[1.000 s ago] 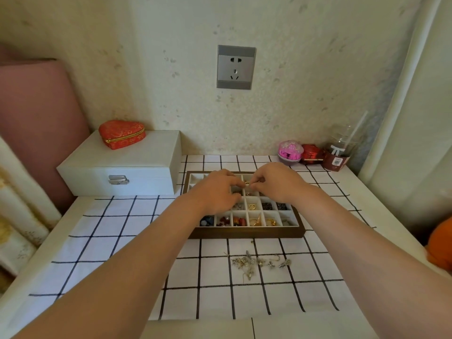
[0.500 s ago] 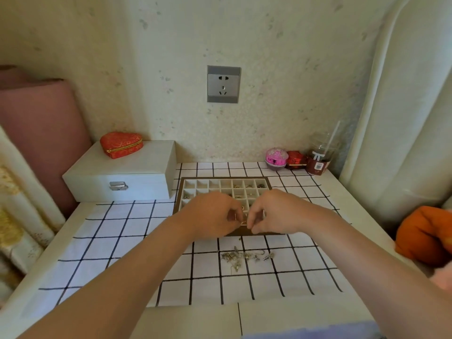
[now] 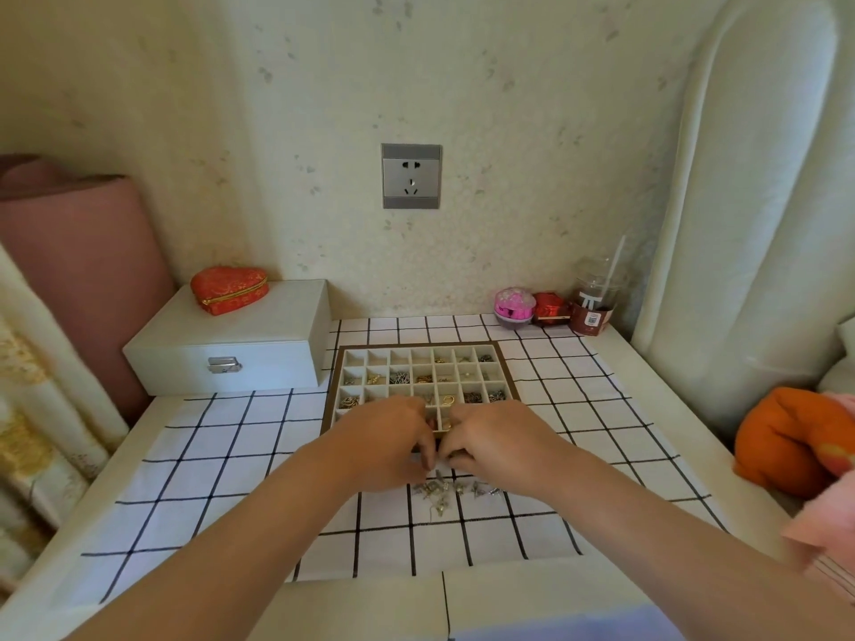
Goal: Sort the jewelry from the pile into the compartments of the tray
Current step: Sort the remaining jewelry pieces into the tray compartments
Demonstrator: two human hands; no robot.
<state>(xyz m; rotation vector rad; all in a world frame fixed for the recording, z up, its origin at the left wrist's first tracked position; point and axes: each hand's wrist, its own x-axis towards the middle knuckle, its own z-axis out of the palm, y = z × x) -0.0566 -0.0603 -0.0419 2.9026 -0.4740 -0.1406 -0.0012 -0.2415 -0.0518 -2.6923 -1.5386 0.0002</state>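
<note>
Silver-toned scrap (image 3: pixel 438 474), maybe one small piece, shows just under the meeting fingertips; too small to be sure. L hand (image 3: pixel 388 448) & R hand (image 3: pixel 502 441) both have fingers curled in, tips drawn together btwn the 2 hands. Looks like a pinch, but what's in it, if anything, I can't tell.

Both hands sit over the near rim of the tray (image 3: pixel 416 346), hiding part of its near row. Pile (image 3: pixel 455 491) of jewelry lies on the checked cloth (image 3: pixel 222 455) just off the tray's near side, i.e. straight toward the person from the grip & close under the knuckles. Its long axis runs L–R, parallel w/ the tray's near rim; a few bits trail off toward the person.

Judgement: neither hand is much nearer. L tips are over the pile's left end, R hand over the rest.

Many tray compartments already hold pieces; far-left ones look bare. White box (image 3: pixel 231 358) sits left of the tray w/ a red heart pouch (image 3: pixel 230 289) on top. Drink cup (image 3: pixel 594 303) stands past the tray's far-right corner.
</note>
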